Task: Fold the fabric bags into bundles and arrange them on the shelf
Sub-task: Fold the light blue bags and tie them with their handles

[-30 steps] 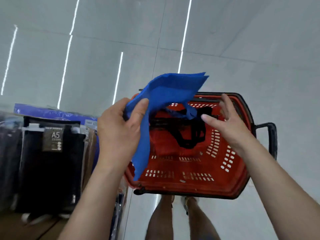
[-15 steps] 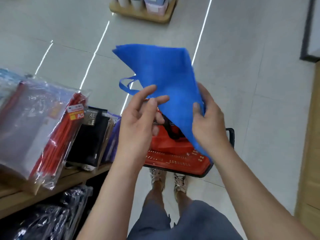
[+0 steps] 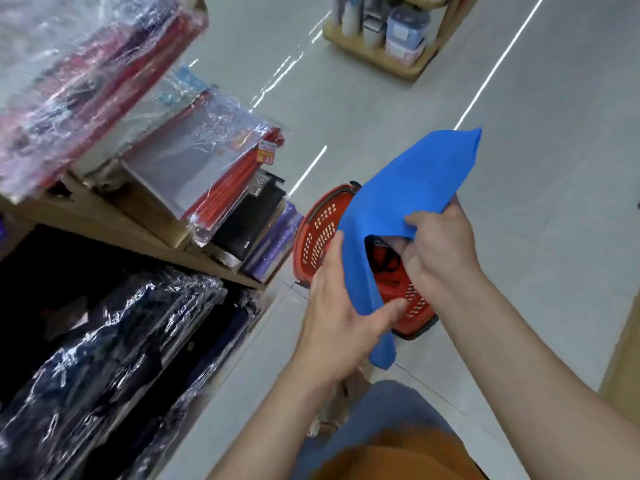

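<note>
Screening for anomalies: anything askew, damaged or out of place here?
Nothing spilled or damaged. The plastic-wrapped packets on the shelf lean sideways, not upright. The blue bag, held by left hand and right hand, is part folded.

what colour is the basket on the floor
The basket is red with rows of small slots, clearest in the head view.

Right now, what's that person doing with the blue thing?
A person is folding a blue fabric bag in the air, over a red basket on the floor. The left hand grips its lower part, the right hand pinches the upper fold. It is not on the shelf yet.
</note>
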Demonstrator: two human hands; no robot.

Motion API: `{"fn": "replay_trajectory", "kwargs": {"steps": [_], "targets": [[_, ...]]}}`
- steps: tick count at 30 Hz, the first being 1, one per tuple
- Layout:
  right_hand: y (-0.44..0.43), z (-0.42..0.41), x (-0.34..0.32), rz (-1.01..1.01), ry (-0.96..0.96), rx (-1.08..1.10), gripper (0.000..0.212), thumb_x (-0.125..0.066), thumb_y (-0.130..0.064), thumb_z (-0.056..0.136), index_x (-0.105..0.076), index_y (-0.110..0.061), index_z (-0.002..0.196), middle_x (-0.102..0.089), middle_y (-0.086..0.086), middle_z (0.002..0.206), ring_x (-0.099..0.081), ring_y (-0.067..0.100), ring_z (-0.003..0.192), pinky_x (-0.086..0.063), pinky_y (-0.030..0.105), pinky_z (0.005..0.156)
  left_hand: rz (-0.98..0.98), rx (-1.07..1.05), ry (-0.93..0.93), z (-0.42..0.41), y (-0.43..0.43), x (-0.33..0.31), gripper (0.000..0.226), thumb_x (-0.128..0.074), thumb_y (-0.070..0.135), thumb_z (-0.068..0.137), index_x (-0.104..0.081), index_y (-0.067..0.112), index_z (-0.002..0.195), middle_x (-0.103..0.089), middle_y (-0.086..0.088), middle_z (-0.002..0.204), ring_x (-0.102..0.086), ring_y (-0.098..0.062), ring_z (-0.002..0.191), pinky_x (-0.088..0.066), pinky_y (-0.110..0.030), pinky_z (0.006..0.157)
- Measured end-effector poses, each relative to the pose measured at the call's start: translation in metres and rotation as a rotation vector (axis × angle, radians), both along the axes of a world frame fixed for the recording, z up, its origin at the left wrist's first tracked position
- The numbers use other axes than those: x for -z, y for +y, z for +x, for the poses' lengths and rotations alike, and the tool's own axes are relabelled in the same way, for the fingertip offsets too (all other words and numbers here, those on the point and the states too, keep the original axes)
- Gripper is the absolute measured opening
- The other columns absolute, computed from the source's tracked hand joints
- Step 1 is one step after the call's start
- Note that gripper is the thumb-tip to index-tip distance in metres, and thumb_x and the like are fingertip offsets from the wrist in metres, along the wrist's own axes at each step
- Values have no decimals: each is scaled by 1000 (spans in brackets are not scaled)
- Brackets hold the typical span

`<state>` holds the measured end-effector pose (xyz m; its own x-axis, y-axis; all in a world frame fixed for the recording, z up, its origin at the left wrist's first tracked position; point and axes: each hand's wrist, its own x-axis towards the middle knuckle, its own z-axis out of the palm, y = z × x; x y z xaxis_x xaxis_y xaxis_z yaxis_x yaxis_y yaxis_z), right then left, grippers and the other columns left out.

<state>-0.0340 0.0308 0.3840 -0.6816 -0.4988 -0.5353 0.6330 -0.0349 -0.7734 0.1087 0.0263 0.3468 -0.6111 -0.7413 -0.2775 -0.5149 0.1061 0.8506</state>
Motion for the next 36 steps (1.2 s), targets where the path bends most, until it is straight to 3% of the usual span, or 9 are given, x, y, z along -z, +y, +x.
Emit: {"fn": "replay_trajectory", "kwargs": {"steps": [4,8,13,16,18,20,24,30,36], "targets": [[11,56,-18,38,167,-155,60,-38,16,88,-41,-17,138,-63,5,113,-67,22,101,-61,42,72,-224,-165,-49,54,-7,-21,54,-51,5,89,-52,26,138,-69,-2,117,-63,-16,90,-47,-28,81],[31,98,-38,106,669,-414,98,-77,-29,81,-11,-35,154,-35,-12,150,-44,4,132,-45,35,104,-317,-107,-166,156,-20,-58,63,-37,11,70,-60,43,119,-72,11,105,-64,-16,96,-50,-35,80],[30,123,-82,72,1120,-1000,107,-76,-66,63,-13,-53,149,-15,-32,153,-12,-3,145,-31,50,114,-386,-67,-375,269,-26,-121,55,-34,17,67,-60,44,106,-71,14,94,-64,-19,93,-51,-38,80],[13,156,-80,108,1196,-1425,88,-87,-39,65,-40,-52,138,-45,-18,142,-42,3,132,-43,44,106,-275,-193,-310,327,-15,-148,49,-38,15,68,-61,47,95,-70,21,89,-65,-6,89,-52,-32,83],[-2,188,-69,35,1192,-1416,49,-81,-15,75,-62,-44,111,-65,-19,104,-62,1,96,-53,30,87,-245,-298,-379,362,-7,-160,46,-38,17,67,-62,49,91,-70,20,83,-64,-5,84,-53,-30,77],[-18,222,-60,-64,1107,-1383,28,-70,-3,84,-64,-30,84,-63,-10,74,-58,8,68,-48,16,66,-279,-358,-631,395,3,-168,36,-39,22,73,-62,44,90,-68,12,79,-61,-16,79,-52,-33,73],[-51,293,-65,-252,1055,-1536,21,-60,-2,91,-58,-20,79,-54,-8,68,-47,1,58,-39,16,55,-251,-451,-1067,451,32,-180,13,-49,18,77,-60,24,76,-60,4,70,-52,-24,71,-46,-33,61],[-68,413,-120,-726,1220,-1744,19,-58,-6,93,-55,-22,82,-55,-8,72,-45,0,65,-36,12,61,-274,-859,-496,491,92,-190,23,-67,22,86,-66,44,92,-67,27,90,-62,5,87,-47,-17,79],[-64,512,-173,-1023,1160,-1784,10,-51,-14,92,-53,-20,84,-48,-15,70,-45,-4,65,-34,10,62,-204,-1165,-300,548,141,-191,29,-69,43,85,-66,15,77,-64,-4,70,-55,-18,63,-41,-32,60]]}}
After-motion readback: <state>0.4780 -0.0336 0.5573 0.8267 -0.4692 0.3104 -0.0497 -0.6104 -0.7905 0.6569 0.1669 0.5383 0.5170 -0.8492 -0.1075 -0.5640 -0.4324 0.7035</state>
